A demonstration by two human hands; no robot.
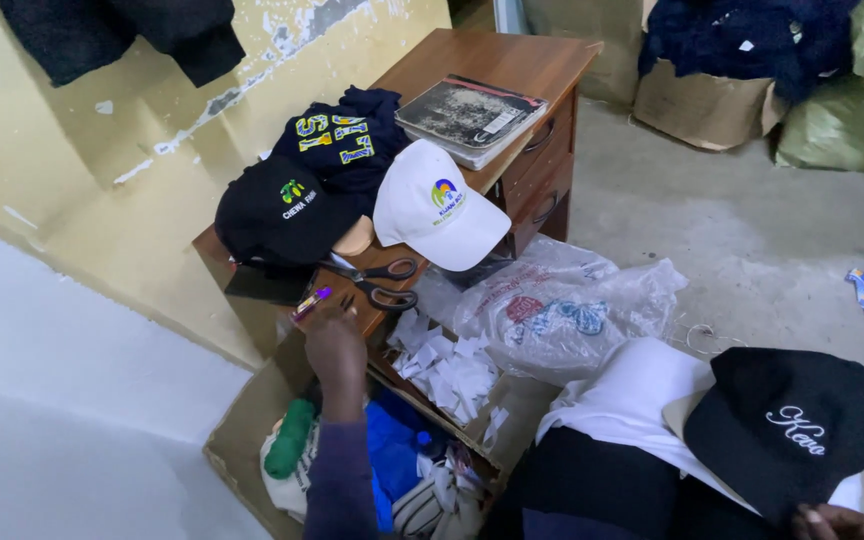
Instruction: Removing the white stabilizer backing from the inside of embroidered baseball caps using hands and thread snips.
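Observation:
My left hand reaches to the front edge of the wooden desk, fingers closed around a purple pen. Black-handled scissors lie just right of it. Behind them on the desk sit a black cap and a white cap, each with a small coloured emblem. My right hand shows at the bottom right edge, gripping another black cap with white script embroidery. That cap rests over a white cloth on my lap.
A navy shirt and a worn book lie further back on the desk. Below the desk, a cardboard box holds white paper scraps, a green roll and blue cloth. A crumpled plastic bag lies on the concrete floor.

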